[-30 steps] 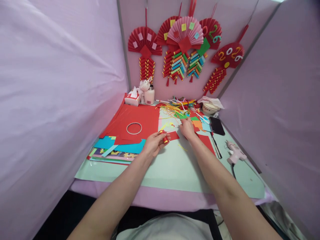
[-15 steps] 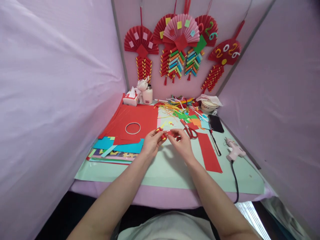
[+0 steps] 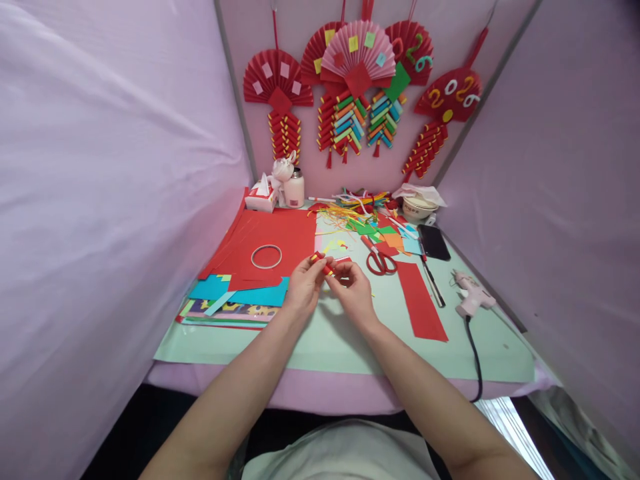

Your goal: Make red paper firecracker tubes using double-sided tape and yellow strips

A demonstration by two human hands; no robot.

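Small red paper rolls with yellow bands [image 3: 328, 269] are held up over the middle of the table. My left hand [image 3: 304, 283] is closed on them, thumb and fingers pinching from the left. Close against it, my right hand [image 3: 353, 288] has its fingertips bent together at the rolls' lower right end. Whether a separate small piece sits in its pinch is hidden by the fingers. Red-handled scissors [image 3: 382, 263] lie just beyond my right hand. Bits of yellow paper [image 3: 342, 245] are on the table behind the rolls.
Left are red sheets [image 3: 295, 233] with a ring [image 3: 267, 257] on top. Right are a red strip [image 3: 421, 303], a dark pen-like tool [image 3: 434, 283], a phone [image 3: 434, 242] and a corded glue gun [image 3: 473, 293]. Behind stand a bottle [image 3: 295, 191] and bowl [image 3: 419, 208]; fan decorations [image 3: 358, 57] hang above.
My right hand has moved slightly left and closer to my left hand, its fingers now at the rolls' end. My left hand keeps its hold. The view has shifted a little.
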